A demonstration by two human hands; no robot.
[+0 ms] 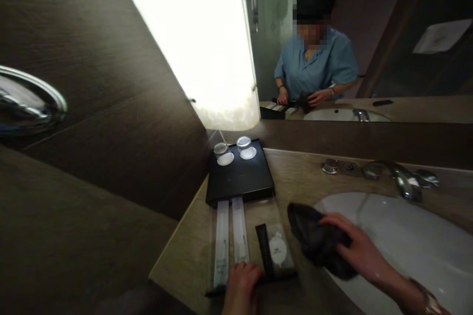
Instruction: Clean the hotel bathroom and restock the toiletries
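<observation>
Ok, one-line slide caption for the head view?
Left hand on amenity tray; right hand presses dark cloth at basin edge.

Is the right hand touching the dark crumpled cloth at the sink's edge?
Touching. The head view shows the right hand lying on the dark crumpled cloth, fingers pressed into its folds at the rim of the white sink.

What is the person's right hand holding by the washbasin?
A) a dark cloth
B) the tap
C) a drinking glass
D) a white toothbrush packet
A: the right hand grips a dark cloth at the near rim of the white washbasin, while the left hand rests on the clear tray of wrapped amenities, and the two glasses stand untouched on the black tray.
</observation>
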